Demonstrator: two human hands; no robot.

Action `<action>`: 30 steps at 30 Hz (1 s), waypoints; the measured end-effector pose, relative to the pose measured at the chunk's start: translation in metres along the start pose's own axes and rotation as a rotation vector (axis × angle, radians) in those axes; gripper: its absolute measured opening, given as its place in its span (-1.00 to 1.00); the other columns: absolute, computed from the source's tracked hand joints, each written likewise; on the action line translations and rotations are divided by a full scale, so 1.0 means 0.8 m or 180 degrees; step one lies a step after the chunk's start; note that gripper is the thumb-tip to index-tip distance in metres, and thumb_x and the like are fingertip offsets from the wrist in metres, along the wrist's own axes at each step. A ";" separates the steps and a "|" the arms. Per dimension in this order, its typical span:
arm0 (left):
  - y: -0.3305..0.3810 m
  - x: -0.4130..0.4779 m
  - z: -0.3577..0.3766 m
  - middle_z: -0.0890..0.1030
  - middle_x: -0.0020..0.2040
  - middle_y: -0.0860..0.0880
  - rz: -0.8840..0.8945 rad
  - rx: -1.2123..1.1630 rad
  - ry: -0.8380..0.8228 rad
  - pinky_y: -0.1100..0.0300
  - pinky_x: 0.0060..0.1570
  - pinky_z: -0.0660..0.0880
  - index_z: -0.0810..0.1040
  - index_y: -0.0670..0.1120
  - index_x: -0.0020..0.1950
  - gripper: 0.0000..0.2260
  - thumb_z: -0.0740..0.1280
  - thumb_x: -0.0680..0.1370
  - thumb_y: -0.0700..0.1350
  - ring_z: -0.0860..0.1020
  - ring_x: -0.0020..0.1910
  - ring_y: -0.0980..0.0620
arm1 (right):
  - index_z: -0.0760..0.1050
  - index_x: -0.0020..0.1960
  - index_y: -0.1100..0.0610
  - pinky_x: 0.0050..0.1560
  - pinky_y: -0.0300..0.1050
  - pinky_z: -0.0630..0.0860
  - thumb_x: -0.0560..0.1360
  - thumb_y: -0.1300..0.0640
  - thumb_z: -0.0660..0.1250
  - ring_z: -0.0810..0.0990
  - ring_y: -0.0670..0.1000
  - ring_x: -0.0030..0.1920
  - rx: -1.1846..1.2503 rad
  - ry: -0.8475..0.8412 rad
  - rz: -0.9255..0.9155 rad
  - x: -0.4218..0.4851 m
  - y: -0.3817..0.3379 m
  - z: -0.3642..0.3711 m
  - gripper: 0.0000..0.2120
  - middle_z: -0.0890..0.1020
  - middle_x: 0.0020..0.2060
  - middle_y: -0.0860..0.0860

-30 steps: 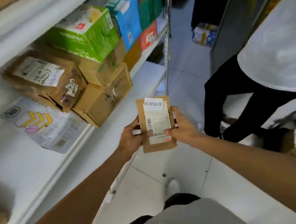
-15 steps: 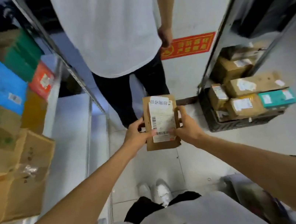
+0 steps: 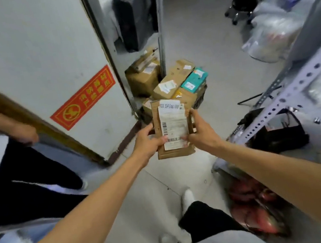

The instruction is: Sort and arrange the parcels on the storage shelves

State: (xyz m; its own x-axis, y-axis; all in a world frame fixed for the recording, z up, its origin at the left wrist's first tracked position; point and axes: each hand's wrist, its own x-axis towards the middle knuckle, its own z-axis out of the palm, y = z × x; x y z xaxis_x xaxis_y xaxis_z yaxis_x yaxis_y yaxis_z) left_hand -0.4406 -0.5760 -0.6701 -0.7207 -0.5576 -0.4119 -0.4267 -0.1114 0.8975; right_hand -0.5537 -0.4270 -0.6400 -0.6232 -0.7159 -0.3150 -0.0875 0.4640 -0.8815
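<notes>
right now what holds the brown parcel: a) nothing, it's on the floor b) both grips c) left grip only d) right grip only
b: the left grip and the right grip each clasp one side of the parcel, holding it up above the floor.

The brown parcel [image 3: 173,153] bears a white label [image 3: 174,127]: barcodes, unreadable characters. Ten o'clock: red sign [image 3: 83,97], yellow characters illegible.

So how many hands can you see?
3. The left hand and right hand grip the brown parcel; another person's hand hangs at the far left. Others may be hidden.
</notes>
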 end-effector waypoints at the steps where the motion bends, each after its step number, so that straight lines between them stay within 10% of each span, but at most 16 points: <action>1: 0.008 0.020 0.006 0.63 0.07 -0.01 -0.0005 0.0006 -0.0125 -0.09 0.09 0.58 0.53 -0.05 0.27 -0.57 0.45 0.44 -0.33 0.61 0.09 -0.05 | 0.09 0.47 0.03 0.03 -0.16 0.59 0.48 0.31 0.37 0.50 -0.05 0.18 0.0049 0.0107 0.0048 0.012 0.002 -0.008 -0.30 0.47 0.23 -0.06; 4: 0.032 0.088 0.021 0.65 0.03 0.01 0.0005 0.0159 -0.0427 -0.09 0.09 0.59 0.55 0.00 0.17 -0.63 0.43 0.45 -0.35 0.63 0.06 -0.05 | 0.16 0.42 0.07 -0.15 -0.36 0.55 0.46 0.33 0.39 0.52 -0.05 0.13 0.0129 0.0426 0.0154 0.062 0.011 -0.033 -0.36 0.49 0.16 -0.07; 13: 0.098 0.262 0.042 0.63 0.00 0.07 -0.0115 0.0360 -0.0665 0.04 0.13 0.57 0.53 -0.05 0.27 -0.59 0.44 0.45 -0.31 0.60 0.02 0.08 | 0.14 0.46 -0.01 0.12 0.02 0.60 0.45 0.35 0.39 0.53 0.02 0.22 0.0249 0.0578 0.0446 0.227 0.011 -0.099 -0.29 0.50 0.27 -0.01; 20: 0.116 0.372 0.016 0.63 0.09 0.02 -0.0377 0.0335 -0.0495 0.01 0.19 0.53 0.52 -0.01 0.26 -0.59 0.43 0.47 -0.31 0.56 0.02 0.14 | 0.13 0.47 -0.04 -0.16 -0.31 0.55 0.46 0.30 0.41 0.49 -0.06 0.20 0.0179 0.0360 0.0714 0.353 -0.004 -0.106 -0.28 0.46 0.27 -0.06; 30: 0.040 0.527 -0.025 0.60 0.21 -0.03 -0.1149 -0.0206 0.0066 -0.14 0.16 0.54 0.56 0.07 0.19 -0.62 0.47 0.42 -0.21 0.57 0.18 -0.05 | 0.09 0.54 0.03 0.32 0.14 0.43 0.45 0.25 0.43 0.40 0.08 0.37 -0.0451 -0.0360 0.1036 0.567 0.025 -0.066 -0.21 0.38 0.39 0.03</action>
State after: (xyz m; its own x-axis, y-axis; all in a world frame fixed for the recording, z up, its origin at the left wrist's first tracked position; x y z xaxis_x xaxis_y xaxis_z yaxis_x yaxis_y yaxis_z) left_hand -0.7470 -0.8309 -0.8119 -0.5184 -0.4894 -0.7013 -0.6158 -0.3555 0.7032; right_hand -0.8794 -0.7148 -0.7815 -0.5470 -0.5683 -0.6147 -0.0104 0.7389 -0.6738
